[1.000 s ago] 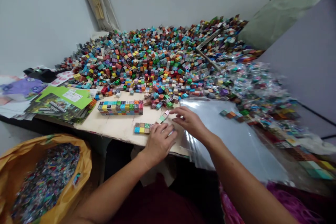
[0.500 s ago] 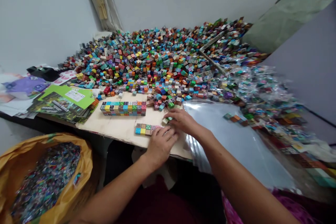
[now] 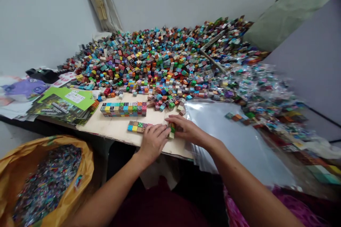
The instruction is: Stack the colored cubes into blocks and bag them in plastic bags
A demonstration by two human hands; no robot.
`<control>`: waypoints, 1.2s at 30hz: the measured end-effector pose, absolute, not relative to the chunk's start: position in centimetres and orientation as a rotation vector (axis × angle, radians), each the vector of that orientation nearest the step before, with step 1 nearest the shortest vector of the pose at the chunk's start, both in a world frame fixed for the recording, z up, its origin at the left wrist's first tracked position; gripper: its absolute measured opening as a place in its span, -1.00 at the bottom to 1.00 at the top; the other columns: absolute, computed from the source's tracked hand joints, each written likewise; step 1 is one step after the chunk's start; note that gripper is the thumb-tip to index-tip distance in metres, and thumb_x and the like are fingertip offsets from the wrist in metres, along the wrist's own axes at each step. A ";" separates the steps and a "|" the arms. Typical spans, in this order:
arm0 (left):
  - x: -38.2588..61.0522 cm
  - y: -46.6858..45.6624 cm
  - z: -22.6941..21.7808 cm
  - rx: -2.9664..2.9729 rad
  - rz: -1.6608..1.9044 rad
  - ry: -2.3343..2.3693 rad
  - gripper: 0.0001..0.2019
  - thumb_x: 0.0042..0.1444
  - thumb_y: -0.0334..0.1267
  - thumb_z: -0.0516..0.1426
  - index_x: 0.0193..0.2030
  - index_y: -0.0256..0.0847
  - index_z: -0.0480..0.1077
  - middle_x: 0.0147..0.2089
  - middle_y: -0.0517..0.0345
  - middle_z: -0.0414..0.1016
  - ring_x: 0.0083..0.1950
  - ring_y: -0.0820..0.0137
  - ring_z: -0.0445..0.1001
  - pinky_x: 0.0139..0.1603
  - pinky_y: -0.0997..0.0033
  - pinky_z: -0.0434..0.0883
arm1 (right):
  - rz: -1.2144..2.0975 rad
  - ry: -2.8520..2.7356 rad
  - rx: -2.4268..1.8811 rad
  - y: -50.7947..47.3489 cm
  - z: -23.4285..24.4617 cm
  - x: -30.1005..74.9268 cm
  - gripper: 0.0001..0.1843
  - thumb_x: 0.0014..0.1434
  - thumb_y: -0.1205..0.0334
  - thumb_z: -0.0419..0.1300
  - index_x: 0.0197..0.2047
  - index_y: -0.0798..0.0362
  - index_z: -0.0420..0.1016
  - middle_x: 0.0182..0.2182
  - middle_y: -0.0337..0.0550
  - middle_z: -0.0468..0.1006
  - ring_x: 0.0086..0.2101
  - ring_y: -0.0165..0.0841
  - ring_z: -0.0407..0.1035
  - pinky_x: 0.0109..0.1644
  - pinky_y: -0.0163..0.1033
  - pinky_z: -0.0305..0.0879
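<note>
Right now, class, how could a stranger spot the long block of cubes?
Start at the pale board before the cube heap. Right of the lime-green card lies a multicoloured block of cubes; unlike the row partly under the left hand, it's untouched.

Pale tbl [image 3: 114,126] w/ cube pile [image 3: 149,56], block [image 3: 123,110], row [image 3: 135,127], plastic shts [image 3: 229,145].

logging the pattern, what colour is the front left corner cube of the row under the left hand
The corner cube is blue, clearest in the head view.
</note>
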State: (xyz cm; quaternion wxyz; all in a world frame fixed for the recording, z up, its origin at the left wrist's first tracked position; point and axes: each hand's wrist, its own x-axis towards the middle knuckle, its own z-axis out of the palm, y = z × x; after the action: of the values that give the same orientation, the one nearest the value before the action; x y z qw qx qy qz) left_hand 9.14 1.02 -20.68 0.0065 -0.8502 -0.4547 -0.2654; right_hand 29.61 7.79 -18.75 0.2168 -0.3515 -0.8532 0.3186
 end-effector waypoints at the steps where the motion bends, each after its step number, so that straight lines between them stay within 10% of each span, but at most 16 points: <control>1: 9.1 1.0 -20.6 -2.659 -0.843 -1.426 -0.67 0.22 -0.26 0.09 0.13 -0.15 0.29 0.12 0.06 0.45 0.15 0.25 0.33 0.12 0.13 0.21 | 0.899 -2.363 -0.952 7.8 -18.6 29.2 -0.42 0.07 0.38 0.14 0.19 0.01 0.30 0.11 0.04 0.31 0.10 -0.20 0.24 0.14 -0.08 0.23; 10: 9.0 1.2 -20.1 -2.661 -0.792 -1.451 -0.70 0.16 -0.22 0.16 0.05 -0.11 0.35 0.10 0.10 0.46 0.13 0.20 0.33 0.11 0.05 0.21 | 0.786 -2.556 -1.008 8.2 -17.3 29.3 -0.27 -0.05 0.52 0.12 0.23 0.00 0.26 0.21 0.05 0.25 0.20 -0.16 0.13 0.21 0.02 0.14; 25: 9.2 1.9 -20.6 -2.662 -0.880 -1.329 -0.77 0.21 -0.19 0.12 -0.01 -0.10 0.41 0.05 0.12 0.49 0.06 0.27 0.37 0.10 0.11 0.27 | 0.481 -2.478 -1.155 7.8 -18.9 30.7 -0.71 0.15 0.40 0.06 -0.15 -0.01 0.55 -0.14 -0.03 0.46 -0.14 -0.25 0.38 -0.10 -0.18 0.34; 36: 9.2 1.7 -20.3 -2.669 -0.839 -1.430 -0.70 0.16 -0.21 0.16 0.04 -0.13 0.37 0.08 0.06 0.46 0.11 0.22 0.34 0.15 0.06 0.25 | 0.561 -2.289 -1.270 4.5 -19.0 29.0 -0.41 0.04 0.46 0.02 0.17 0.03 0.32 -0.05 -0.06 0.51 -0.08 -0.20 0.35 -0.02 -0.10 0.28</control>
State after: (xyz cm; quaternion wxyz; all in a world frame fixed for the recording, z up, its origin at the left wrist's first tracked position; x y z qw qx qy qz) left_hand 9.16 1.68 -20.30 -0.0002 -0.8495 -0.4550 -0.2670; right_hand 29.04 4.52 -19.01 0.2302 -0.4615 -0.8321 0.2041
